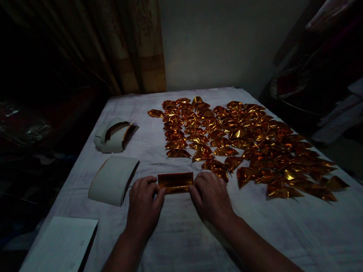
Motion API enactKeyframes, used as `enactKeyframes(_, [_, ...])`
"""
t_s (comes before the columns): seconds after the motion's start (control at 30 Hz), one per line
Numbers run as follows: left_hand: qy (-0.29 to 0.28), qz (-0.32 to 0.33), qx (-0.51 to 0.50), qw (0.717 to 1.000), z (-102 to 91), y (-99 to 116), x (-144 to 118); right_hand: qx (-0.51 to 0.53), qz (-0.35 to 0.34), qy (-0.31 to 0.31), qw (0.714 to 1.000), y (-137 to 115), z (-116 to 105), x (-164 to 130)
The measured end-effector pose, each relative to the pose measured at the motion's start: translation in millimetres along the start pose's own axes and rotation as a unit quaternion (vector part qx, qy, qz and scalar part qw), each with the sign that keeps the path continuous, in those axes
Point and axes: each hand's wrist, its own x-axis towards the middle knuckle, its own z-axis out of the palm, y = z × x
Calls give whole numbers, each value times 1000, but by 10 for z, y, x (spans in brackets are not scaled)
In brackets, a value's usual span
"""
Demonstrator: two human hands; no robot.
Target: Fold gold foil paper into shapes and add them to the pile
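Observation:
A sheet of shiny gold foil paper [176, 182], folded into a flat strip, lies on the cloth-covered table between my hands. My left hand [145, 203] grips the strip's left end, its thumb along the near edge and its fingers curled behind. At the opposite end my right hand [211, 196] pinches the foil the same way. Many folded gold foil pieces [240, 133] are spread in rows beyond and to the right of my right hand. Left of my left hand sits a curved stack of pale paper sheets [114, 178].
Behind that stack rests another bundle of curled sheets [115, 137]. A thick white stack or pad [51, 260] lies at the near left edge. The white cloth [188, 248] covers the table. A curtain [124, 37] and a wall [222, 35] stand behind it.

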Motion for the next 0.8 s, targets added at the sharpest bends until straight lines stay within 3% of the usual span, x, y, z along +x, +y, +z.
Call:
enactKeyframes(0.27, [-5, -10, 8, 1000, 17, -3, -15, -22, 17, -15, 999, -21, 1, 14])
enactKeyframes(0.8, [-5, -18, 21, 1000, 21, 16, 21, -24, 26, 14, 999, -43, 21, 4])
